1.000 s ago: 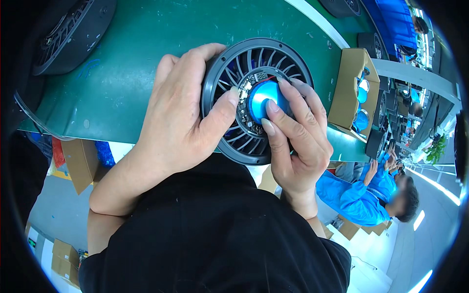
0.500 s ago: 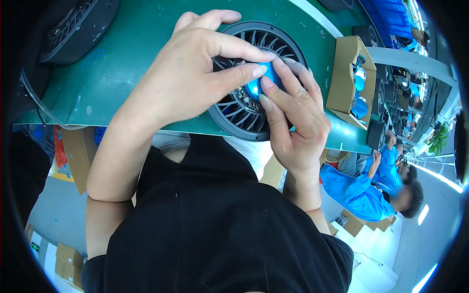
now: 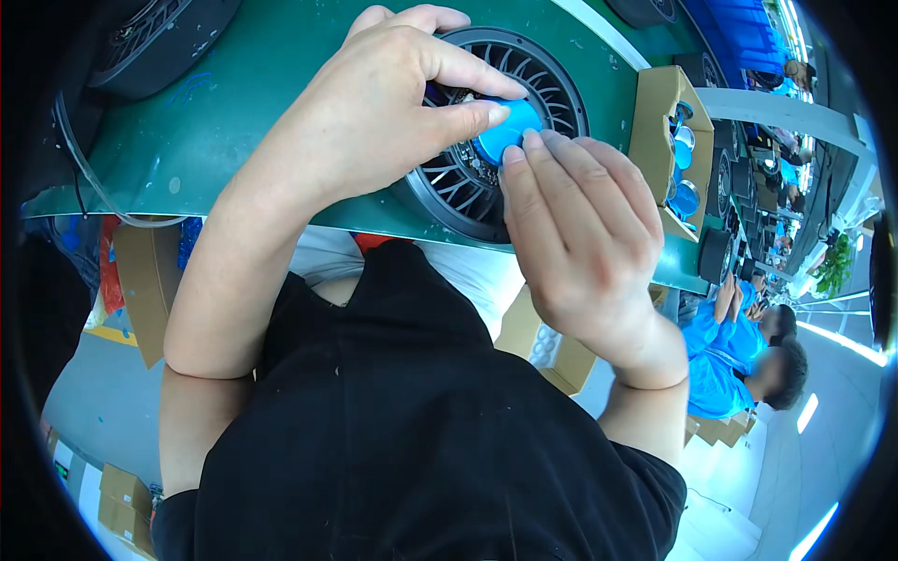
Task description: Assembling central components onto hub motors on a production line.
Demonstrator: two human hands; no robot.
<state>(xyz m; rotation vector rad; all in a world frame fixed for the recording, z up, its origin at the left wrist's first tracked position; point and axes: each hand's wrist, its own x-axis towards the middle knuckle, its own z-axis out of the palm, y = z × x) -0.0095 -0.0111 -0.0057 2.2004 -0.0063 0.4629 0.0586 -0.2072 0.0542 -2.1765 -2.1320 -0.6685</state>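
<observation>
A black spoked wheel (image 3: 557,84) lies on the green table close to its front edge. At the wheel's hub is a shiny blue round cap (image 3: 511,129); I cannot tell whether it sits fully in the hub. My left hand (image 3: 398,107) reaches over the wheel from the left, thumb and index finger pinching the cap's far and left rim. From the right, my right hand (image 3: 594,229) has its fingertips pressed together against the cap's near right edge, its thumb mostly hidden. Small bright metal parts show around the hub beside the cap.
Right of the wheel, an open cardboard box (image 3: 655,140) holds several blue caps. Another wheel (image 3: 164,47) stands at the far left, near a clear hose (image 3: 89,173) at the table edge. Co-workers in blue (image 3: 716,360) sit along the table to the right.
My right hand has shifted right and nearer, uncovering more of the cap, its fingers now drawn together. The left thumb and index finger stay on the cap. A co-worker at right has moved back.
</observation>
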